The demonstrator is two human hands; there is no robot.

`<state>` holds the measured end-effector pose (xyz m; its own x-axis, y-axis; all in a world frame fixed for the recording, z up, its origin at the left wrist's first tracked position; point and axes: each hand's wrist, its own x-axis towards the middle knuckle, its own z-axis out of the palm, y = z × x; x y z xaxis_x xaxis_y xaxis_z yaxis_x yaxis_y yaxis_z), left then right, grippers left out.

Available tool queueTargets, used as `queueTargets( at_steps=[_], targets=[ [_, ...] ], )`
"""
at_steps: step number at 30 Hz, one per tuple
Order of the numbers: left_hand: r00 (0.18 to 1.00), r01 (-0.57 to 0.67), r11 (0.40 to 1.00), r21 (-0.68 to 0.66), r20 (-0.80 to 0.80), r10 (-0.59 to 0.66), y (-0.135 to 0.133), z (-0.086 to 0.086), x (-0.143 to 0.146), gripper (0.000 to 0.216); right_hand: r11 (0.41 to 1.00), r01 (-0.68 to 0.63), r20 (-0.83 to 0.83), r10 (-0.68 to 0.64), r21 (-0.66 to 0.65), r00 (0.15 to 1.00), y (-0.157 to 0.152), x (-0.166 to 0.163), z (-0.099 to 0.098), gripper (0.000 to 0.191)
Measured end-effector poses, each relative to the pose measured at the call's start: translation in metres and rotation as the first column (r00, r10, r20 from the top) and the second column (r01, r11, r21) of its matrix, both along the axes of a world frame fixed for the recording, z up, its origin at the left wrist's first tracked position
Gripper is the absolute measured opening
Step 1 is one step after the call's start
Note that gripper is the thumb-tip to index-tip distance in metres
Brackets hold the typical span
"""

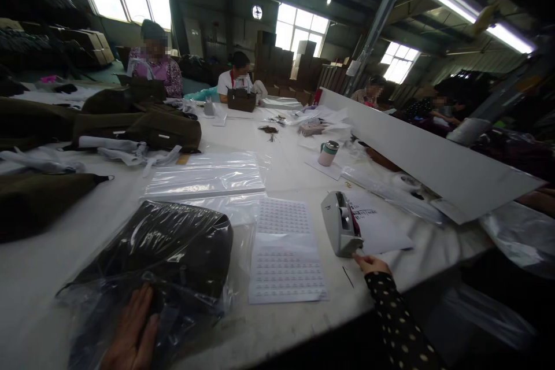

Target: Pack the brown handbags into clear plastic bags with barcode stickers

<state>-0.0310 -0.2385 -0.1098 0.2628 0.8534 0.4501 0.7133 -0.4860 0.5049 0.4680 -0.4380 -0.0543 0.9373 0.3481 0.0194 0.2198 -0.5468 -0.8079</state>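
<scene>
Head view: your left grip (132, 329) lies open, palm flat on the near end of the plastic-wrapped dark bag (173, 248). Your right grip (370, 264) touches the near corner of the grey tape dispenser (340, 222); whether it is open or closed, you cannot tell. Label sheets (284, 260) lie on the counter (52, 277) between both grips. Pink cup (328, 153) stands well beyond the right grip.
</scene>
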Motion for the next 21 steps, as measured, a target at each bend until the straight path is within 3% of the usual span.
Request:
queueTargets(
  at_steps=[4,6,7,8,9,11,14,16,18,21],
  targets=[
    [0.997,0.066,0.998,-0.020,0.029,-0.065,-0.002,-0.005,-0.001,0.057,0.987,-0.055,0.101,0.070,-0.149,0.992,0.006,-0.008,0.034,0.032],
    [0.998,0.045,0.999,0.011,0.052,-0.046,-0.007,-0.002,0.001,0.058,0.956,-0.233,0.090,0.252,-0.178,0.964,0.035,-0.025,0.059,0.031],
    [0.997,0.022,1.000,0.007,0.068,-0.022,-0.010,0.000,0.002,0.058,0.910,-0.373,0.041,0.386,-0.181,0.922,0.057,-0.040,0.071,0.032],
    [0.997,0.015,1.000,0.000,0.076,-0.015,-0.012,0.002,0.003,0.058,0.835,-0.525,-0.027,0.528,-0.164,0.849,0.081,-0.058,0.083,0.033],
    [0.997,0.003,1.000,-0.010,0.076,-0.002,-0.013,0.004,0.005,0.058,0.724,-0.677,-0.111,0.668,-0.133,0.736,0.108,-0.081,0.094,0.034],
    [0.998,-0.008,1.000,-0.025,0.067,0.009,-0.015,0.008,0.007,0.058,0.445,-0.894,-0.210,0.870,-0.051,0.445,0.161,-0.138,0.112,0.034],
    [0.997,-0.017,0.999,-0.051,0.075,0.020,-0.019,0.012,0.008,0.061,0.018,-1.000,-0.202,0.979,-0.017,0.021,0.224,-0.234,0.125,0.035],
    [0.995,-0.020,0.998,-0.061,0.099,0.026,-0.022,0.013,0.008,0.065,-0.192,-0.960,-0.166,0.973,-0.202,-0.160,0.252,-0.293,0.125,0.033],
    [0.992,-0.027,0.998,-0.061,0.120,0.034,-0.024,0.012,0.008,0.067,-0.294,-0.806,-0.146,0.956,-0.513,-0.256,0.270,-0.341,0.118,0.028],
    [0.993,-0.048,0.997,-0.058,0.106,0.054,-0.026,0.010,0.006,0.068,-0.279,-0.536,-0.135,0.947,-0.797,-0.293,0.283,-0.384,0.105,0.021]
  ],
)
